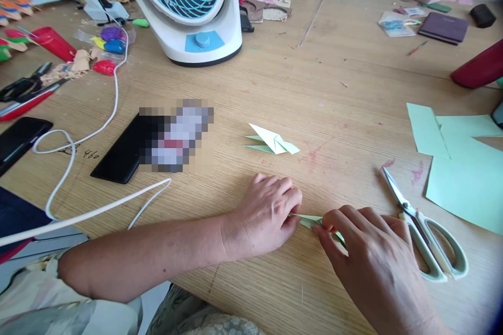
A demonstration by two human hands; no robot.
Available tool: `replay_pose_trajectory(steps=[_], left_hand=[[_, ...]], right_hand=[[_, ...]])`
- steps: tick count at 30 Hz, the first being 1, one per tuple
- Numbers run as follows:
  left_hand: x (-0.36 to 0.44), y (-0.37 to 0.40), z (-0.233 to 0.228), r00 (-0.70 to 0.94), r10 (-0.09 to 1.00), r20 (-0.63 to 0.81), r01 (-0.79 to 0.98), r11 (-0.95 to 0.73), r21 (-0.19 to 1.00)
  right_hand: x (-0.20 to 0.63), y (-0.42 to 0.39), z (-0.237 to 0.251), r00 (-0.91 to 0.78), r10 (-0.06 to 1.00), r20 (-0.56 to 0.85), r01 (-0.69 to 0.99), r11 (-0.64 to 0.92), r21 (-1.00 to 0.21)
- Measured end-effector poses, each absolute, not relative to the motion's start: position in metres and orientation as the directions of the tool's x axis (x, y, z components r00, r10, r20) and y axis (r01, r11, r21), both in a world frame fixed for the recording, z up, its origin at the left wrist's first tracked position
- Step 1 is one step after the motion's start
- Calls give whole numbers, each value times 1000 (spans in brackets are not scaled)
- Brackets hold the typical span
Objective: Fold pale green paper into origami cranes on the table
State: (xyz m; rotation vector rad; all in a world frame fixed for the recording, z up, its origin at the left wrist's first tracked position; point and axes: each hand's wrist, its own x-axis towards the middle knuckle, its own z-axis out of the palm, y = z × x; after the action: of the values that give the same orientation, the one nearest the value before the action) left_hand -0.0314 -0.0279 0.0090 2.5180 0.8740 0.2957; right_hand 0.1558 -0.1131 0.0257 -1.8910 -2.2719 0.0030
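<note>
At six o'clock on the wooden surface, the left hand and right hand each have their grip clamped on a small folded green paper between them, which could tear or crease crookedly if pinched unevenly, judging by its narrowness.

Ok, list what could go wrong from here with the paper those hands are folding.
1. The left hand and right hand pinch a narrow strip of green folded paper; it looks thin, so a hard crease might tear it or set crooked.
2. The scissors lie open beside the right hand, blades pointing away; a sideways move could bump them.
3. The fan faces the table; if it is running, it could shift the finished paper figure.
</note>
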Motion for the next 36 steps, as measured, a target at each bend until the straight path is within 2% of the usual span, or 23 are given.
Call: replay_pose_trajectory(steps=[5,9,12,20,22,27,29,33,36], left_hand=[[-36,-33,7,867,458,197,375,-859,347],[-36,-43,10,911,377,169,338,-915,220],[-35,-55,12,918,380,111,365,-922,133],[-41,-81,6,910,386,150,401,-912,-90],[-42,-84,3,907,397,142,412,-906,-100],[-41,-87,1,900,434,23,435,-900,-41],[-41,-88,1,895,445,3,445,-894,-44],[-40,-88,3,895,445,-3,445,-894,-57],[-40,-86,4,898,439,6,439,-897,-48]], right_hand=[[156,-114,24,-170,976,135,976,185,-113],[156,-114,23,-165,976,142,977,181,-112],[156,-114,23,-161,977,141,977,178,-119],[156,-114,22,-148,979,141,978,166,-127],[155,-114,21,-138,981,134,979,156,-134],[157,-114,20,-128,983,129,975,149,-163],[163,-114,22,-130,986,108,961,152,-230],[186,-116,29,-244,969,42,858,236,-457],[199,-116,34,-307,951,42,806,284,-520]])
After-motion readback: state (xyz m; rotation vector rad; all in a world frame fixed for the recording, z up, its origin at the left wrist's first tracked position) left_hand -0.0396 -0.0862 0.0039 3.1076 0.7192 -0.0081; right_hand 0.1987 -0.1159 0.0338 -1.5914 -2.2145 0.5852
